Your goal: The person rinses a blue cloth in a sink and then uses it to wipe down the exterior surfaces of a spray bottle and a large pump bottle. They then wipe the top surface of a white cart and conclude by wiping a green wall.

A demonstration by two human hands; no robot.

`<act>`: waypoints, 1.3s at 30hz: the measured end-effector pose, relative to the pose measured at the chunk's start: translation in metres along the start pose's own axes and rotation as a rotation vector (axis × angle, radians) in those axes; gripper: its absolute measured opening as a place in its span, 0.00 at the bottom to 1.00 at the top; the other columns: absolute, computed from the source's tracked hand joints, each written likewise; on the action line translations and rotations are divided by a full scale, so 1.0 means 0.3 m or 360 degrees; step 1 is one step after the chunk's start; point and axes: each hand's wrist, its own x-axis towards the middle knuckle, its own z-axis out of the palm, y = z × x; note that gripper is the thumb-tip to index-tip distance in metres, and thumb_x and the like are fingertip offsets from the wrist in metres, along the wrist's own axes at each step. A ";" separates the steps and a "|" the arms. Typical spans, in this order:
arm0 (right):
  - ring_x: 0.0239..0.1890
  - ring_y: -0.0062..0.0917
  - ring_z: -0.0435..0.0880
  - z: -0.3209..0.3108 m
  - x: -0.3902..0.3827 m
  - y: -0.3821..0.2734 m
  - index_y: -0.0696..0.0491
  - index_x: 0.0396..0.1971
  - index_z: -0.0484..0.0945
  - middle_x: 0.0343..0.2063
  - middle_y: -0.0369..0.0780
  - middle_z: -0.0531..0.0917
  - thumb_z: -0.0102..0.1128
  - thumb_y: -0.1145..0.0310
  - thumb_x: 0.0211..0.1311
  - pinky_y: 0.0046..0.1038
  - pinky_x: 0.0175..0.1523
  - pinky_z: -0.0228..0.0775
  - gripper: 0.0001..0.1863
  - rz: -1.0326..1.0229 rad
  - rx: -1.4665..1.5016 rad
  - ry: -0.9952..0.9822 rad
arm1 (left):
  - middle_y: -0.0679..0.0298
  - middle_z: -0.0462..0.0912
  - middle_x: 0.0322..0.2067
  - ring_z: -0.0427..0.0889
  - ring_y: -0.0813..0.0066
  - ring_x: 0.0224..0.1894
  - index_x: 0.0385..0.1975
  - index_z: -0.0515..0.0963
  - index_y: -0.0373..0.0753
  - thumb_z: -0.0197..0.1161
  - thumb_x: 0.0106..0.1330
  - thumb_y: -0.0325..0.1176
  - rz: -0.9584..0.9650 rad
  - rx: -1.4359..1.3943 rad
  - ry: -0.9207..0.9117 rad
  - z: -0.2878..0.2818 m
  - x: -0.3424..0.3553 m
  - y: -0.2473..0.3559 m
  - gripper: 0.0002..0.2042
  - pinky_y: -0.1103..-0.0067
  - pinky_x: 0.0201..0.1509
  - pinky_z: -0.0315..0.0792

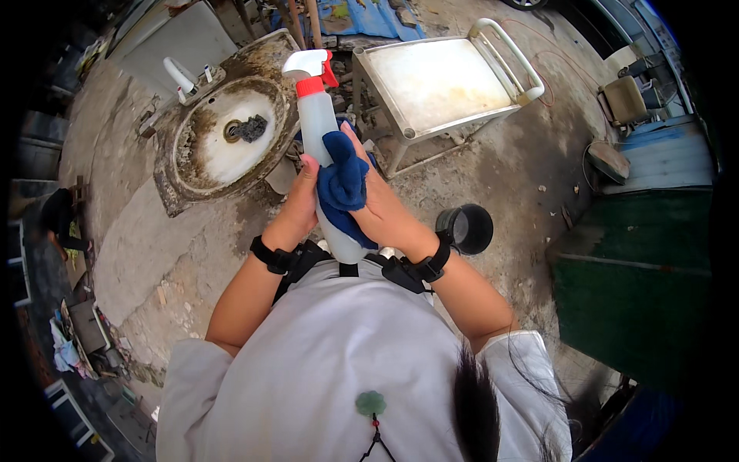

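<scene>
White, plain-sided spray bottle (315, 125): left hand (299, 202) grips it, right hand (385, 214) clasps blue cloth (343, 174) against it.

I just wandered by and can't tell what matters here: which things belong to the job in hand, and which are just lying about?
In hand:
spray bottle, gripped by the left hand
blue cloth, held against it by the right hand

Untouched, so probably just lying about:
stained sink
white cart
dark bucket
chair
</scene>
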 end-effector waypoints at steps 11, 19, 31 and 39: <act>0.69 0.51 0.38 0.021 0.129 0.042 0.59 0.62 0.58 0.67 0.55 0.46 0.42 0.68 0.60 0.43 0.71 0.29 0.28 -0.0286 -0.0240 -0.0003 | 0.59 0.70 0.54 0.69 0.73 0.56 0.61 0.58 0.34 0.41 0.71 0.52 0.0353 0.0547 0.0187 -0.129 -0.004 -0.203 0.29 0.79 0.59 0.63; 0.70 0.39 0.45 -0.015 0.048 0.053 0.57 0.65 0.53 0.67 0.49 0.51 0.38 0.63 0.70 0.34 0.71 0.36 0.27 0.0152 0.0268 -0.0259 | 0.57 0.63 0.60 0.63 0.70 0.61 0.64 0.54 0.34 0.46 0.71 0.36 0.0512 0.0880 0.0142 -0.071 -0.036 -0.089 0.24 0.78 0.64 0.57; 0.67 0.35 0.57 -0.122 -0.069 -0.080 0.58 0.65 0.51 0.66 0.46 0.56 0.42 0.59 0.69 0.37 0.69 0.50 0.30 0.0170 0.1297 0.0483 | 0.51 0.74 0.45 0.76 0.63 0.48 0.53 0.57 0.33 0.48 0.67 0.39 0.0185 -0.0076 0.0428 -0.098 -0.014 0.061 0.20 0.67 0.53 0.73; 0.60 0.51 0.62 0.096 -0.028 -0.009 0.60 0.64 0.51 0.59 0.53 0.61 0.58 0.71 0.42 0.41 0.64 0.52 0.44 0.0019 -0.0715 0.0267 | 0.57 0.74 0.44 0.74 0.71 0.48 0.51 0.63 0.36 0.47 0.69 0.39 0.0588 0.0116 0.0460 0.053 -0.019 0.061 0.17 0.74 0.56 0.67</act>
